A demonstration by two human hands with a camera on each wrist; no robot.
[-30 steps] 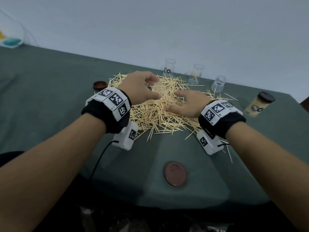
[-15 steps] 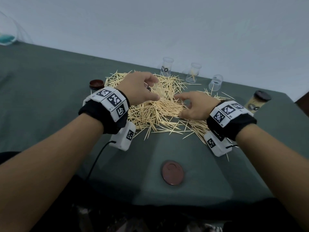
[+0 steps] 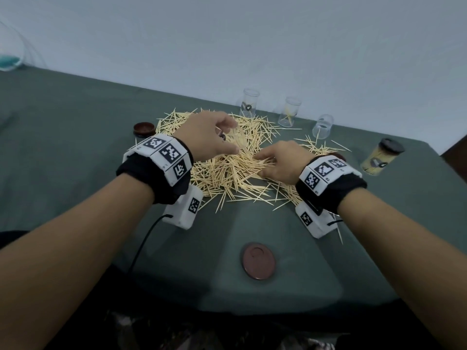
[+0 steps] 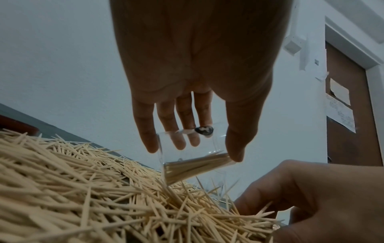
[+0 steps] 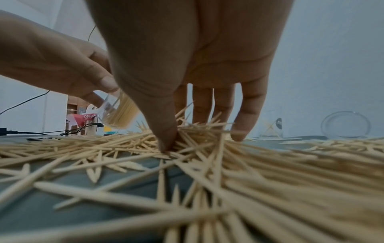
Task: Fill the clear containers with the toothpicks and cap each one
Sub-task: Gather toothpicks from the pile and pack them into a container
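Observation:
A big pile of toothpicks (image 3: 227, 175) lies on the green cloth. My left hand (image 3: 233, 136) holds a clear container (image 3: 236, 137) tilted over the pile, between thumb and fingers. In the left wrist view the container (image 4: 207, 144) is partly filled with toothpicks that lean along its lower side. My right hand (image 3: 259, 165) is just right of it, with thumb and fingertips dug into the pile. In the right wrist view that hand (image 5: 197, 136) pinches a bunch of toothpicks (image 5: 270, 164).
Three clear containers stand at the back: one (image 3: 249, 103), one (image 3: 289, 112) with a few toothpicks, one (image 3: 323, 126). A filled, capped container (image 3: 381, 160) sits far right. Brown lids lie at left (image 3: 144, 128), near the front edge (image 3: 258, 260), and behind my right wrist (image 3: 337, 155).
My right hand lay flat on the pile, rose with curling fingers, and now digs its fingertips in closer to the left hand. The left hand keeps the container in place.

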